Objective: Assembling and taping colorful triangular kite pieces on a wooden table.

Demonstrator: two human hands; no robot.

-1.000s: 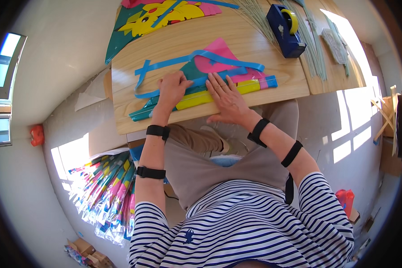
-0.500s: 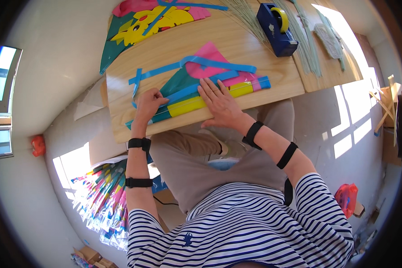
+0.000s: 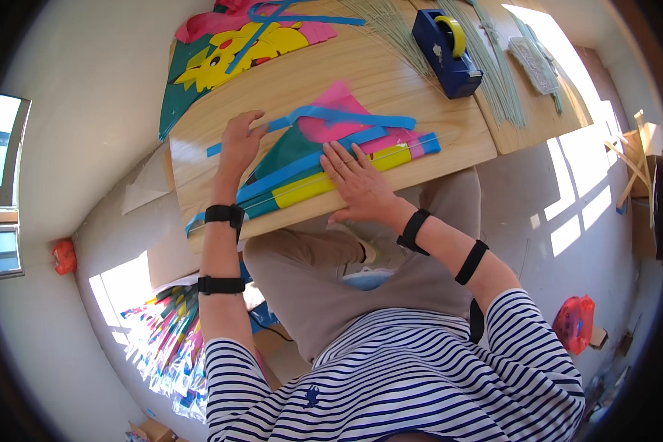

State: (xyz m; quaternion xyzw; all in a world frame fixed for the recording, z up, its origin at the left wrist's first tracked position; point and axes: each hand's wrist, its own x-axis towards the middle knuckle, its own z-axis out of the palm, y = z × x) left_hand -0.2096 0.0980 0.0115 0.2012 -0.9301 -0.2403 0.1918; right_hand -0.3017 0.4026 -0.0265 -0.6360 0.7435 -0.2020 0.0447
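A thin, colourful kite (image 3: 300, 191) lies folded along the table's near edge, green, yellow, pink and blue, with a slender rod along its near side. My right hand (image 3: 359, 180) rests flat on it, fingers stretched out. Farther left, my left hand (image 3: 241, 146) is raised over the table, its fingers curved and thumb apart, nothing visible in them. Its fingertips are beside a loose blue ribbon (image 3: 320, 113) that runs across the kite's pink part (image 3: 337, 99). Another blue strip (image 3: 287, 171) lies lengthwise along the fold, under my right fingers.
A second kite with a yellow cartoon figure (image 3: 237, 53) covers the table's far left. A dark blue tape dispenser (image 3: 449, 62), bundled thin rods (image 3: 497, 88) and a clear plastic box (image 3: 533, 65) are at the far right. Many wrapped kites (image 3: 171, 335) lie on the floor at left.
My left hand has left the kite's left end and moved up and away, its pinched fingers opening. The ribbon's left tail has shifted. My right hand remains pressed on the fold.
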